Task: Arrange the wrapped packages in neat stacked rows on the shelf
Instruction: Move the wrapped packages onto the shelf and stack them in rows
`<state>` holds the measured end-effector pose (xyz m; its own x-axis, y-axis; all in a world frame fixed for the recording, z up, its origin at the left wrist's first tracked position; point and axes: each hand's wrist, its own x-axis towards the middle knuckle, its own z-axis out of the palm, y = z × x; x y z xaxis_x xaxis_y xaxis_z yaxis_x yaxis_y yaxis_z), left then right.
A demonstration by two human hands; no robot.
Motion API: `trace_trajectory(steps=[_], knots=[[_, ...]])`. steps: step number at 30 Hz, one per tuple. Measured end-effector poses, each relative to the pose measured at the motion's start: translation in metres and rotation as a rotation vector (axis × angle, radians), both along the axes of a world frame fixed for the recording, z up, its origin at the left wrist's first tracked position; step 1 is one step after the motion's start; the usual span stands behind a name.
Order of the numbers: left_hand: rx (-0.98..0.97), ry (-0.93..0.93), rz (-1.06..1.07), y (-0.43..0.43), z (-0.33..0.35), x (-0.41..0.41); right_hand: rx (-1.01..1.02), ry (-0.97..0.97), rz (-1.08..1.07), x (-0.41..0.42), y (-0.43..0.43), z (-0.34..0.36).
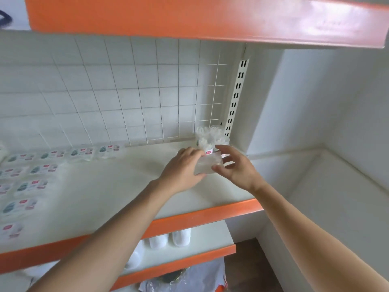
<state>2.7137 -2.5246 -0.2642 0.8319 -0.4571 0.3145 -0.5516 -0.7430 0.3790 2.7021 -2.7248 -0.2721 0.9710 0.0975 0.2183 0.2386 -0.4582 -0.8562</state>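
A clear wrapped package (207, 164) of white goods sits between my two hands near the right end of the white shelf (117, 186). My left hand (182, 169) grips its left side. Fingers of my right hand (233, 166) curl around its right side. Just behind it, a second wrapped package (211, 137) stands upright in the back right corner against the wire grid. Several flat wrapped packages (31, 171) with red and green labels lie in rows across the shelf's left part, with a back row (94, 151) by the wall.
An orange-edged shelf (210, 20) hangs overhead. A slotted white upright (236, 95) marks the right end, with a white wall ledge (315, 165) beyond. The lower shelf (189, 249) carries white slippers (169, 239). A plastic bag (185, 279) lies below.
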Motion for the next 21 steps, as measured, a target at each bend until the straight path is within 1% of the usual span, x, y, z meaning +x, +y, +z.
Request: trace_trajectory(steps=[3, 5, 10, 13, 17, 21], knots=[[-0.049, 0.042, 0.058, -0.017, -0.006, -0.007, 0.056, -0.015, 0.047, 0.004, -0.015, -0.001], [-0.142, 0.121, 0.108, -0.030, -0.009, -0.012, 0.057, -0.022, 0.072, 0.008, -0.024, -0.002], [-0.525, 0.487, 0.187, -0.055, -0.016, -0.024, 0.107, 0.055, 0.141, 0.015, -0.038, 0.005], [-0.649, 0.611, 0.164, -0.066, -0.019, -0.028, 0.070, 0.096, 0.152, 0.017, -0.041, 0.005], [-0.772, 0.760, 0.080, -0.074, -0.018, -0.032, 0.059, 0.132, 0.156, 0.019, -0.045, 0.005], [-0.938, 0.868, 0.009, -0.068, -0.020, -0.032, 0.095, 0.164, 0.215, 0.020, -0.048, 0.007]])
